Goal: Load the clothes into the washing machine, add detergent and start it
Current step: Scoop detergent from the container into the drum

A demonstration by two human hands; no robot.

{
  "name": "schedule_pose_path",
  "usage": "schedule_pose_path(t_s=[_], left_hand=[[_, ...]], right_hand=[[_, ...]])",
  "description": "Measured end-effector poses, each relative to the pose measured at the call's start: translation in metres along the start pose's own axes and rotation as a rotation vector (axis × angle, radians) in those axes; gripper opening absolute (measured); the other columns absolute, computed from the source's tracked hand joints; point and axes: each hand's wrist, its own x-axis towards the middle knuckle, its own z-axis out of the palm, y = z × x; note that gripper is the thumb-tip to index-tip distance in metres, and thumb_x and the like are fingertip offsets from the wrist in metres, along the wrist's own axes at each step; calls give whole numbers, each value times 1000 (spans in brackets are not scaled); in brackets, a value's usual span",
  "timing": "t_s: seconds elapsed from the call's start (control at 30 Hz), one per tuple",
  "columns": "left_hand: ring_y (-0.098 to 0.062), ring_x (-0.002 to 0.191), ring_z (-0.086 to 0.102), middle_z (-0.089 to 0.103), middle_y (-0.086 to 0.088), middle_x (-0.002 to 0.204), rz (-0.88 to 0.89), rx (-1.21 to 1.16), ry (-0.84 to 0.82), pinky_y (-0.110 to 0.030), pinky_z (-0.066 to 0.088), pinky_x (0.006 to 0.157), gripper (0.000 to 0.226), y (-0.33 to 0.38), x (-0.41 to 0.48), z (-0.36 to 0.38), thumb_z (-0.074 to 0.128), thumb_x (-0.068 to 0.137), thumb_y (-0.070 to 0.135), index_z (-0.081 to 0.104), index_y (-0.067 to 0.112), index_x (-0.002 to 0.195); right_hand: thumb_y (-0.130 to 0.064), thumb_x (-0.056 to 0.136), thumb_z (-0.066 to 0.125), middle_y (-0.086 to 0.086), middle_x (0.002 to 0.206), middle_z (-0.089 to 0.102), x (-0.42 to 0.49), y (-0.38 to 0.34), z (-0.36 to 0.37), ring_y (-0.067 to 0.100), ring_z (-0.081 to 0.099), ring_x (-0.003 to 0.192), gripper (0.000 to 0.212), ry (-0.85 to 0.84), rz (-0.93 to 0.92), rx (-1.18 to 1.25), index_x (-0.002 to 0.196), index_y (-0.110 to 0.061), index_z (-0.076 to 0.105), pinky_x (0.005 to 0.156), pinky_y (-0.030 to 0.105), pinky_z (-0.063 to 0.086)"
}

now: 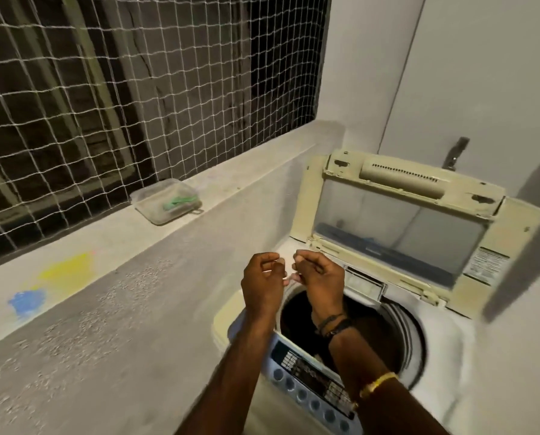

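Note:
A top-loading washing machine (444,346) stands at the lower right with its cream lid (397,227) raised upright. Its drum (384,334) is dark, and I cannot make out what lies inside. The blue control panel (312,387) with round buttons runs along the near edge. Both of my hands hover side by side over the drum's far left rim. My left hand (262,281) and my right hand (320,277) have curled fingers and pinch a small pale thing (289,279) between them. It is too blurred to name.
A concrete ledge (105,246) runs along the left under a netted window (121,89). On it sits a clear plastic box (168,204) holding something green, and yellow and blue stains mark it nearer to me. A tap (455,152) sticks out of the white wall behind the lid.

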Motion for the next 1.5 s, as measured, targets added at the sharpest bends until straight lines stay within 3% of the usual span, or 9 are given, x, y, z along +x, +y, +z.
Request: schedule_pose_path(t_s=[0.23, 0.4, 0.53, 0.73, 0.9, 1.03, 1.33, 1.5], left_hand=[[-15, 89, 70, 71, 7, 98, -19, 113, -101, -35, 61, 79, 10, -16, 7, 31, 68, 90, 20, 68, 25, 99], [-18, 83, 71, 73, -2, 97, -37, 100, -217, -22, 58, 61, 10, -29, 22, 55, 67, 90, 15, 69, 17, 100], [-18, 82, 71, 73, -5, 94, -101, 98, -317, -17, 55, 58, 11, -39, 36, 72, 66, 91, 14, 68, 15, 102], [-12, 79, 72, 73, 4, 93, -120, 102, -466, -29, 62, 71, 7, -58, 64, 93, 65, 93, 21, 66, 24, 99], [-18, 80, 72, 73, -2, 91, -166, 74, -537, -29, 61, 68, 7, -69, 80, 108, 63, 93, 14, 67, 20, 96], [-18, 79, 70, 71, -5, 91, -196, 71, -577, -25, 59, 64, 9, -79, 86, 115, 62, 94, 10, 66, 14, 100], [-20, 81, 68, 69, -5, 89, -336, 96, -568, -27, 57, 65, 10, -105, 94, 132, 58, 94, 8, 66, 10, 100], [-20, 76, 66, 68, -6, 83, -439, 137, -544, -33, 57, 67, 14, -130, 98, 147, 55, 97, 18, 68, 14, 93]], right_hand=[[-4, 89, 70, 11, 93, 76, 12, 7, -34, 22, 72, 87, 13, 119, -10, -29, 100, -9, 76, 76, 33, 59], [-7, 89, 71, 12, 93, 76, 28, 15, -50, 22, 73, 87, 12, 230, -2, -35, 100, -8, 75, 75, 30, 60], [-6, 89, 70, 9, 92, 77, 41, 20, -57, 20, 74, 87, 11, 342, -6, -57, 99, -8, 75, 76, 31, 61], [-4, 89, 69, 6, 88, 76, 54, 34, -63, 11, 72, 78, 11, 524, -25, -84, 94, -11, 75, 71, 26, 60], [-8, 87, 73, 9, 87, 76, 62, 51, -76, 23, 73, 85, 8, 694, 15, -101, 91, -14, 76, 77, 37, 61], [-7, 86, 74, 10, 87, 76, 60, 59, -84, 24, 72, 83, 10, 799, 7, -122, 89, -16, 76, 70, 32, 60], [-11, 84, 73, 5, 82, 76, 65, 74, -111, 16, 71, 70, 7, 900, 87, -190, 85, -17, 77, 71, 30, 60], [-5, 86, 72, 14, 87, 74, 75, 88, -135, 22, 66, 74, 5, 913, 172, -82, 86, -9, 76, 62, 30, 56]])
